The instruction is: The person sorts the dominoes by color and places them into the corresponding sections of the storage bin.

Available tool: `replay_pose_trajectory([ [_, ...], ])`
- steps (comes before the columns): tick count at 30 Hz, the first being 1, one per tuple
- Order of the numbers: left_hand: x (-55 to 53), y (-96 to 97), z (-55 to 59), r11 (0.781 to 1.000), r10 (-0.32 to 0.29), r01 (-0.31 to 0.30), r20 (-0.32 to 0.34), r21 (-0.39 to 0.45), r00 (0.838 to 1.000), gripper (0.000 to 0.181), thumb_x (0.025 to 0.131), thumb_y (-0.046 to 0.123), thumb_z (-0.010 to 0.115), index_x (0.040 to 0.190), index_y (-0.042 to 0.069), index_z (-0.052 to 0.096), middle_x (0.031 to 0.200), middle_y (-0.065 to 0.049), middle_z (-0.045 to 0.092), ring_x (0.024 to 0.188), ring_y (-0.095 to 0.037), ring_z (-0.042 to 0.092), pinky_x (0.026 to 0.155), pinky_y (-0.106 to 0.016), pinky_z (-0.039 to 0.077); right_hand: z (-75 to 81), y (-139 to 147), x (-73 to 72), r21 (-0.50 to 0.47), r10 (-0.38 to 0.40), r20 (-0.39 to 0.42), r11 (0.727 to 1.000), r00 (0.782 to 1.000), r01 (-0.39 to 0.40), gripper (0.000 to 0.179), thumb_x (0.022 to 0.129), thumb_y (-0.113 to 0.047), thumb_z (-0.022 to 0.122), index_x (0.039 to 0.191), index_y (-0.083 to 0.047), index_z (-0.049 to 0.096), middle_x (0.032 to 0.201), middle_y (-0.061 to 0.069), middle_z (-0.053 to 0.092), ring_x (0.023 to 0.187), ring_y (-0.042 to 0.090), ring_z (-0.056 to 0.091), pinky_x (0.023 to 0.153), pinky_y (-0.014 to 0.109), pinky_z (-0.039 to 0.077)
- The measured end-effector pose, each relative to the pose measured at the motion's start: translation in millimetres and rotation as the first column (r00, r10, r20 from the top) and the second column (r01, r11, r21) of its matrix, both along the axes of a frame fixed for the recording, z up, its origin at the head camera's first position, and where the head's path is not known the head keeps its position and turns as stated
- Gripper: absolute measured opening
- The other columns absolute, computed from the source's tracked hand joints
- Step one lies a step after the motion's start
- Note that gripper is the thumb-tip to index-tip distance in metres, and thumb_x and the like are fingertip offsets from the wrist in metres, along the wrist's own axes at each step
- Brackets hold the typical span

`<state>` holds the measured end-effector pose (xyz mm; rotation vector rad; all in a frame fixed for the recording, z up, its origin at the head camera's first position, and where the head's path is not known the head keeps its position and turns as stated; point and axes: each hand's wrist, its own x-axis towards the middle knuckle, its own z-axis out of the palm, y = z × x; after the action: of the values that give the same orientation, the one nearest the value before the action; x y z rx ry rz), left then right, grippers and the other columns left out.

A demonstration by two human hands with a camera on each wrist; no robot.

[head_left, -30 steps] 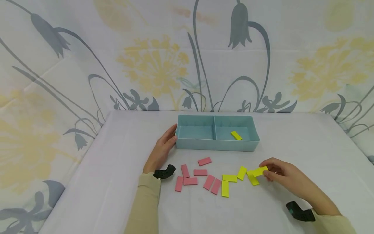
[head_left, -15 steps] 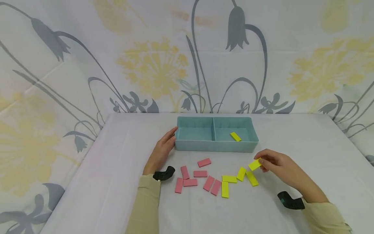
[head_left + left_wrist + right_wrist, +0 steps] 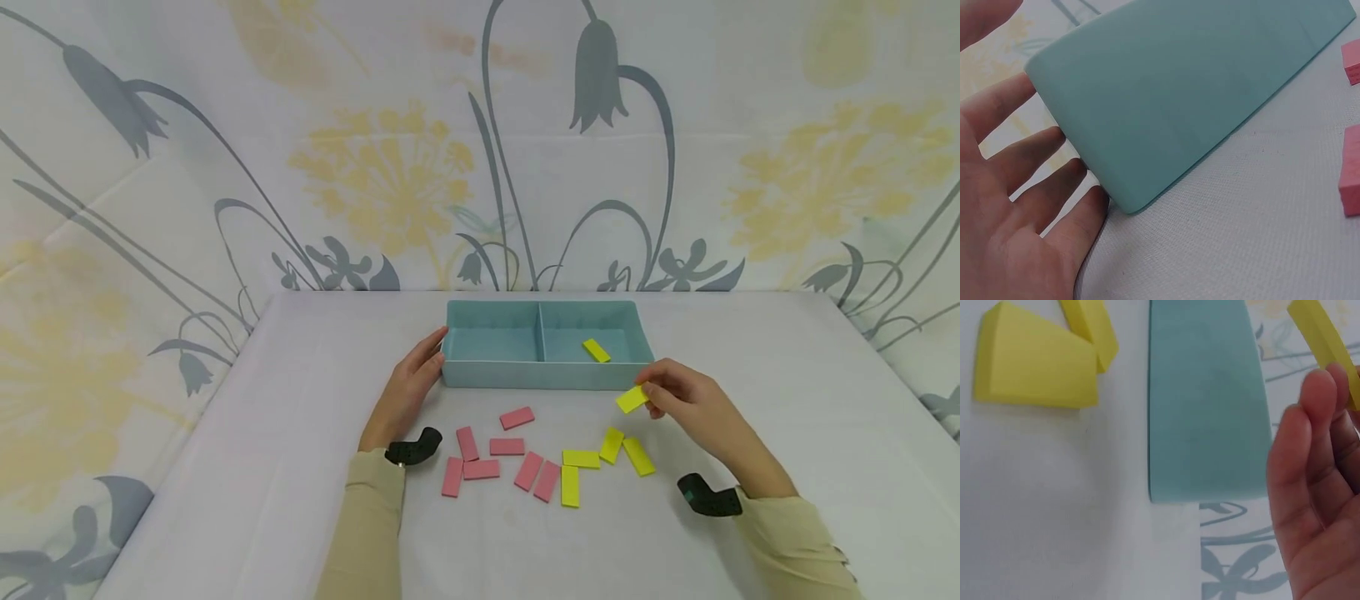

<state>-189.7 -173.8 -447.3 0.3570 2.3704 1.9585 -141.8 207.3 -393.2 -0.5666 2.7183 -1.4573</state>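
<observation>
Past yellow blocks at five o'clock from the blue tray and pink blocks at seven, pinching a yellow piece in the right hand at four, touching the tray at nine with left hand outspread, with another piece inside at three.

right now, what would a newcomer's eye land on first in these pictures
Probably the yellow block pinched in the right hand, near the right front corner of the blue box. Next, pink blocks lying before the box, with more yellow ones to their right. The left hand touches the box's left end.
</observation>
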Motion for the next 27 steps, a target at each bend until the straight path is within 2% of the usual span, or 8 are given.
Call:
replay_pose_trajectory([
  [5,0.1,-0.8,-0.7,1.000,0.005,-0.005,0.000,0.003,1.000,0.042,0.093,0.033,0.046,0.133,0.038,0.036,0.138,0.015,0.033,0.127,-0.006,0.029,0.102,-0.034,0.027,-1.1,-4,-5.5,-0.035,-0.085,-0.031,0.996,0.996,0.084,0.018,0.092,-0.021,0.050,0.103,-0.009,0.056,0.080,0.013,0.057,0.065,0.023,0.055,0.062,0.026,0.047],
  [11,0.4,-1.4,-0.7,1.000,-0.004,0.004,0.007,0.026,1.000,0.046,0.091,0.036,0.050,0.134,0.036,0.037,0.138,0.014,0.033,0.128,-0.010,0.029,0.102,-0.036,0.027,-10.1,-8,-15.3,-0.079,-0.129,-0.061,0.989,0.990,0.124,0.022,0.092,-0.025,0.050,0.104,-0.008,0.057,0.081,0.015,0.057,0.066,0.024,0.055,0.061,0.024,0.048],
  [15,-0.3,-1.2,-0.9,0.999,-0.011,0.011,0.005,0.050,1.000,0.045,0.091,0.032,0.050,0.134,0.035,0.037,0.139,0.011,0.033,0.129,-0.012,0.028,0.102,-0.037,0.026,-42.2,2,-36.5,-0.123,-0.193,-0.092,0.976,0.977,0.181,0.024,0.091,-0.032,0.050,0.105,-0.014,0.058,0.082,0.012,0.059,0.067,0.020,0.054,0.060,0.024,0.048],
  [18,-1.1,-1.1,-1.7,0.998,-0.014,0.013,0.011,0.062,1.000,0.045,0.092,0.030,0.050,0.135,0.034,0.037,0.139,0.010,0.033,0.129,-0.013,0.028,0.102,-0.037,0.026,-70.4,11,-56.0,-0.162,-0.273,-0.121,0.954,0.954,0.253,0.023,0.089,-0.037,0.052,0.105,-0.021,0.059,0.081,0.004,0.059,0.068,0.016,0.055,0.059,0.025,0.048],
  [21,-1.3,-0.9,-2.1,0.998,-0.011,0.010,0.015,0.058,1.000,0.045,0.092,0.028,0.049,0.135,0.033,0.037,0.139,0.011,0.033,0.129,-0.014,0.029,0.102,-0.038,0.027,-82.7,12,-68.3,-0.220,-0.339,-0.143,0.927,0.930,0.304,0.023,0.088,-0.039,0.053,0.104,-0.023,0.059,0.082,0.001,0.059,0.068,0.016,0.054,0.059,0.026,0.049],
  [24,-0.9,-0.6,-1.8,0.999,-0.004,0.003,0.018,0.053,1.000,0.044,0.092,0.029,0.049,0.134,0.033,0.037,0.138,0.012,0.034,0.128,-0.014,0.029,0.102,-0.038,0.027,-80.3,9,-71.8,-0.265,-0.364,-0.168,0.912,0.916,0.314,0.023,0.088,-0.037,0.054,0.103,-0.020,0.061,0.081,0.002,0.059,0.067,0.016,0.054,0.057,0.025,0.048],
  [27,-0.6,0.0,-2.1,0.998,0.000,-0.001,0.023,0.061,1.000,0.045,0.091,0.028,0.051,0.134,0.033,0.038,0.138,0.012,0.034,0.128,-0.013,0.029,0.102,-0.038,0.027,-60.5,-2,-63.4,-0.285,-0.362,-0.166,0.908,0.917,0.307,0.024,0.089,-0.032,0.054,0.103,-0.015,0.061,0.080,0.005,0.059,0.066,0.017,0.053,0.057,0.021,0.047],
])
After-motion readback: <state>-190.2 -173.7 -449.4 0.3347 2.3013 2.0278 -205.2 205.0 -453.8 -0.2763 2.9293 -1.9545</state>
